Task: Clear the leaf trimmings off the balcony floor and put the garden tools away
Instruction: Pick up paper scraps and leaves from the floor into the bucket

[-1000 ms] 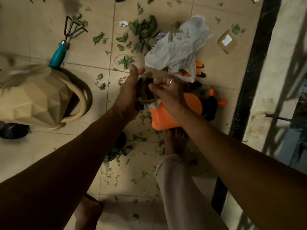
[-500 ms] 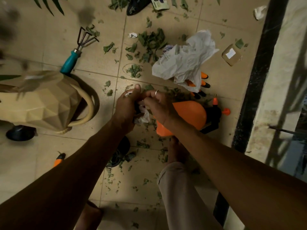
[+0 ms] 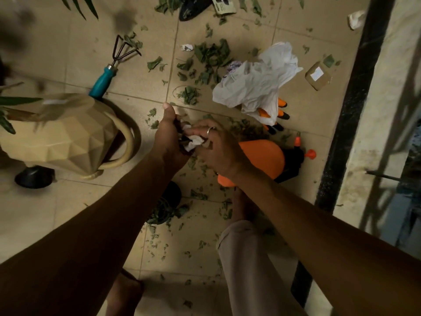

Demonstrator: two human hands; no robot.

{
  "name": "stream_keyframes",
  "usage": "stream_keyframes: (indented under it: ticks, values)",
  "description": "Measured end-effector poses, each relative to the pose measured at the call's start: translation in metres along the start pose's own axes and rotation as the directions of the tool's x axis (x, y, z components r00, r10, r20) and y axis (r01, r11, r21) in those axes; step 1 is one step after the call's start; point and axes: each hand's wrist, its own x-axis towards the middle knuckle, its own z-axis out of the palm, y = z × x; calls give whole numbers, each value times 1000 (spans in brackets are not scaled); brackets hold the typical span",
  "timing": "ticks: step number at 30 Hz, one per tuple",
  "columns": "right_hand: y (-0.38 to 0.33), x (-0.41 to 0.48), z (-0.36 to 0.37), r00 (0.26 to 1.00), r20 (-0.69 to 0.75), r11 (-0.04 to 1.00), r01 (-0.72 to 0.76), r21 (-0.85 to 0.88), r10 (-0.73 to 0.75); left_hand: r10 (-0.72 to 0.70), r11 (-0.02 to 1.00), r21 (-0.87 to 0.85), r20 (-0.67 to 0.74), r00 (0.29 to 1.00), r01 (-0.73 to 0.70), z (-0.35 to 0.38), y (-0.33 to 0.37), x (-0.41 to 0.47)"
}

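Green leaf trimmings (image 3: 210,59) lie scattered over the tiled floor, thickest near the top middle. My left hand (image 3: 169,135) grips a dark bundle with a crumpled white scrap (image 3: 192,141) in it. My right hand (image 3: 216,148), with a ring on one finger, pinches that same white scrap. Both hands meet above the floor. A hand rake with a teal handle (image 3: 103,79) lies at the upper left. An orange spray bottle (image 3: 266,158) lies under my right wrist. Orange-tipped garden gloves (image 3: 276,115) poke out from under a white plastic bag (image 3: 257,82).
A beige faceted watering can (image 3: 59,133) stands at left beside plant leaves. A small cardboard box (image 3: 317,75) sits at upper right. A dark floor strip (image 3: 344,124) and wall bound the right side. My bare feet and a trouser leg (image 3: 248,265) are below.
The view has shifted so the floor objects appear lower in frame. My hands stay together, and the right fingers have kept working at the white scrap held in the left.
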Motion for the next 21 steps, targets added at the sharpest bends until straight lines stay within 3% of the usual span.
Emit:
stream_keyframes:
  ticks: [2, 8, 14, 16, 19, 21]
  values:
    - [-3, 1, -4, 999, -40, 1000, -2, -9, 1, -33, 999, -2, 31, 999, 33, -6, -1, 1]
    - [-15, 4, 0, 999, -46, 996, 2, -84, -6, -93, 978, 205, 258, 962, 40, -18, -9, -8]
    - [-3, 1, -1, 950, -48, 947, -300, 114, 307, -16, 947, 298, 415, 910, -120, -34, -11, -8]
    - [11, -6, -4, 930, 3, 915, -362, 180, 368, -58, 940, 331, 408, 911, -88, -30, -15, -7]
    - [26, -20, -17, 944, 39, 927, -330, 177, 328, -70, 899, 429, 339, 938, -88, -12, -25, -12]
    - [37, -29, -36, 958, -39, 933, -269, 238, 286, -29, 884, 455, 292, 956, -112, 6, -37, -14]
